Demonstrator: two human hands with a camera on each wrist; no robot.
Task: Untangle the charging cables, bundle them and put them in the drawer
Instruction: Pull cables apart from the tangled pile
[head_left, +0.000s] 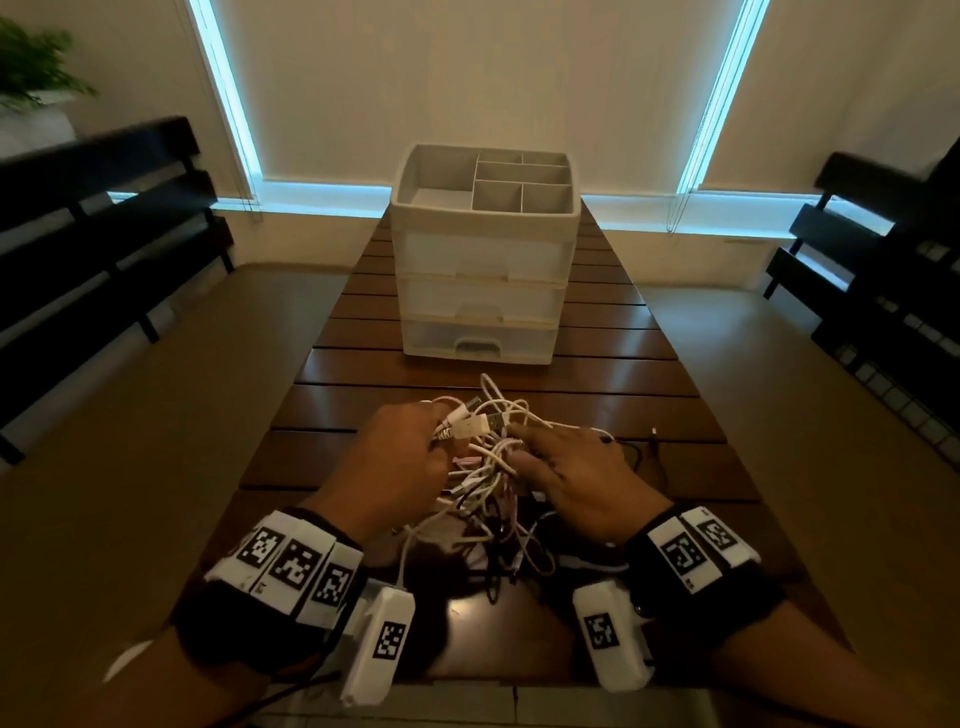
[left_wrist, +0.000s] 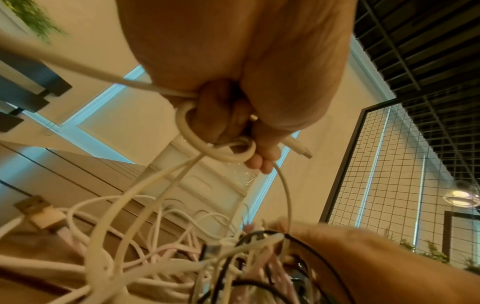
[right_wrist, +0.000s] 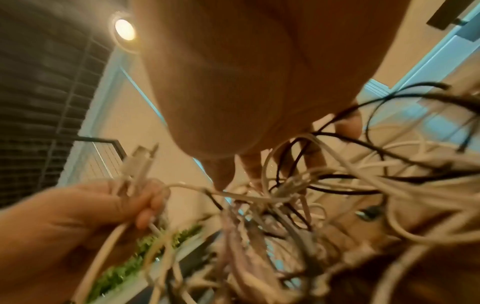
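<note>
**White cords bunched in the left fist, the knot lying to its right**

Wooden slats make up the table, dark brown and glossy, running away from the person. At its far end stands the drawer unit, pale translucent plastic, three drawers stacked under an open tray split into compartments. All three drawers look closed, so nothing is stowed yet.

Near the front edge lies the tangle: thin, limp cables, mostly white with some black and pinkish strands, looped through one another with no single long axis. It sits between the two hands and spills toward the person.

The left hand is clenched round several white cords; the left wrist view shows one thick cord looped round the curled fingers, and a plug, a stiff white sleeve with a metal tip, pokes out past them toward the right. The right hand lies spread over the heap with its fingers straight, some of them pushed in among the strands; it grips nothing that I can see.

The coming move likely turns on this: the gripped cords run from the left fist rightward and down into the knot under the right fingers. Drawing the left hand away leftward while the right pins the heap should free a strand; soft cable may snag and drag the whole mass instead.
</note>
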